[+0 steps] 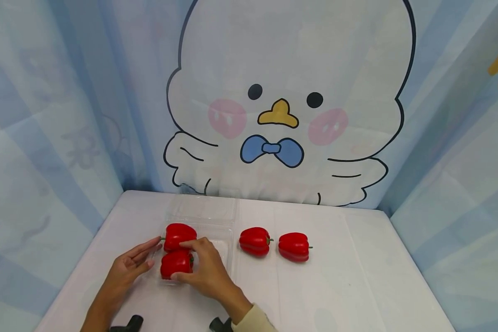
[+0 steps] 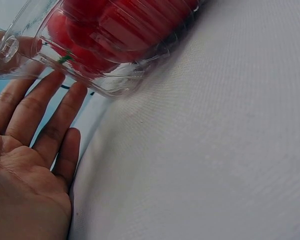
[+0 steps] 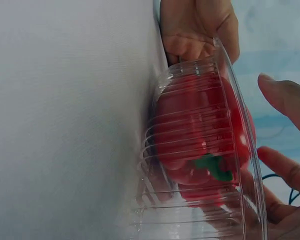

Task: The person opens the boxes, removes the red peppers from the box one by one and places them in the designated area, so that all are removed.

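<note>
A clear plastic clamshell box point(image 1: 229, 230) lies with its lid folded back, away from me. Two red bell peppers point(image 1: 181, 235) point(image 1: 176, 264) sit one behind the other in its left half. My left hand point(image 1: 126, 269) is at the box's left side; in the left wrist view its extended fingers point(image 2: 50, 112) touch the clear wall. Over the nearer pepper point(image 3: 190, 125) spreads my right hand point(image 1: 209, 269). In the right wrist view its thumb stands apart from the pepper, and a fingertip is close to the top; contact is unclear.
Two more red bell peppers point(image 1: 255, 241) point(image 1: 294, 247) lie on the white tabletop point(image 1: 357, 286), right of the box. A printed curtain point(image 1: 282, 55) hangs behind and at both sides. Dark objects point(image 1: 128, 324) show near both wrists.
</note>
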`<state>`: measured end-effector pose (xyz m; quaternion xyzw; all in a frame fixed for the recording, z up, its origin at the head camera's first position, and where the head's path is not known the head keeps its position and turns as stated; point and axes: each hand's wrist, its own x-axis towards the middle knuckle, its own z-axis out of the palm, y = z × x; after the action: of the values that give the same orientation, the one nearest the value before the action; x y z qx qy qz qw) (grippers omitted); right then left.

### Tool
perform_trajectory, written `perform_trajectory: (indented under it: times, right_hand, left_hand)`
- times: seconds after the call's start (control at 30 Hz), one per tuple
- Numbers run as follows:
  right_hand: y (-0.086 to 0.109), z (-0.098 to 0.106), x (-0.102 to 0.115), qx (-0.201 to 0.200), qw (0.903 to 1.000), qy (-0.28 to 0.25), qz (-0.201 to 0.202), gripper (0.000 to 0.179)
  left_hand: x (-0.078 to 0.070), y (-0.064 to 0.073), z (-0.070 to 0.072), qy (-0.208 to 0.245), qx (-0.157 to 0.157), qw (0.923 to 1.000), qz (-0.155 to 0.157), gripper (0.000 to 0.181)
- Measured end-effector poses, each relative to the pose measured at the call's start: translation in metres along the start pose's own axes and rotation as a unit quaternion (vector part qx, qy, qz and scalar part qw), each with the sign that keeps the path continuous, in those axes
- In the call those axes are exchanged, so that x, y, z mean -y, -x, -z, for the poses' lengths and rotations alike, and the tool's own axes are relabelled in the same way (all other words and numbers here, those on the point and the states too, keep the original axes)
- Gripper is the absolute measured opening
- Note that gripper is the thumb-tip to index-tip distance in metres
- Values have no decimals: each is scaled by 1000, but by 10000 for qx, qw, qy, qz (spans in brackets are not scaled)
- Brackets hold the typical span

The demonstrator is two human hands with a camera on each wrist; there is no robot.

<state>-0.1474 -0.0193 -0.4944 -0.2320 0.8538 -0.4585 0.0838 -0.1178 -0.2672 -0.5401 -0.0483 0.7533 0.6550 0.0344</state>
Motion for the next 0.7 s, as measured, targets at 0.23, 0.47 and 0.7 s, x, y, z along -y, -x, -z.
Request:
perform_trajectory:
  times: [0.23, 0.47, 0.7]
  right_hand:
    - [-6, -5, 2, 92, 9993, 317, -153, 65]
    - [-10, -6, 2, 104, 9988, 315, -365, 61]
    - [-11, -7, -1, 63, 9993, 149, -330, 57]
  left_hand:
    - [-3, 0, 1, 39, -18, 10000, 50, 68]
    - [-3, 0, 1, 77, -16, 10000, 25, 66]
    - [-5, 1, 1, 118, 17, 9999, -64, 64]
